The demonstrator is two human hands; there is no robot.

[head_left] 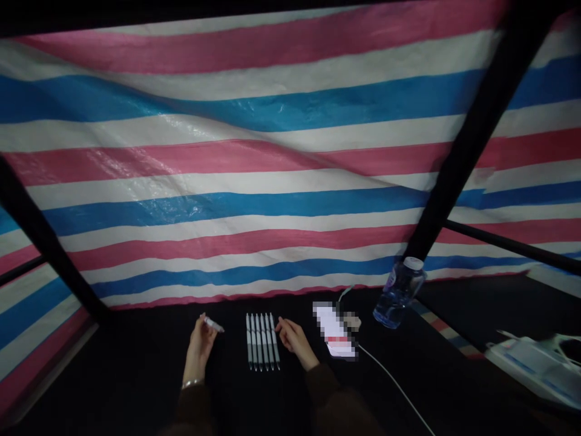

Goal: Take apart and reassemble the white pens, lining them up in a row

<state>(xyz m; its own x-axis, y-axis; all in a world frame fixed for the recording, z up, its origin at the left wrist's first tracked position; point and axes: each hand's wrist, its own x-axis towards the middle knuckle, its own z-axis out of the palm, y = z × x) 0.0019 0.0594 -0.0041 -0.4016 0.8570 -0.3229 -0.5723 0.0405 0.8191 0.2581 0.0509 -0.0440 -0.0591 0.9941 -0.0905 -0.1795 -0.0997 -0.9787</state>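
Observation:
Several white pens (pixel 262 340) lie side by side in a neat row on a black table (pixel 136 375). My left hand (pixel 200 346) is left of the row, fingers closed on a small pale pen part (pixel 212 324) held up at its tip. My right hand (pixel 294 340) rests just right of the row, its fingers curled and its fingertips next to the outermost pen. Nothing shows inside the right hand.
A phone (pixel 334 334) with a white cable (pixel 394 384) lies right of my right hand. A clear water bottle (pixel 399 292) stands beyond it. White plastic items (pixel 535 360) sit at the far right. A striped pink, white and blue tarp (pixel 272 181) with black poles backs the table.

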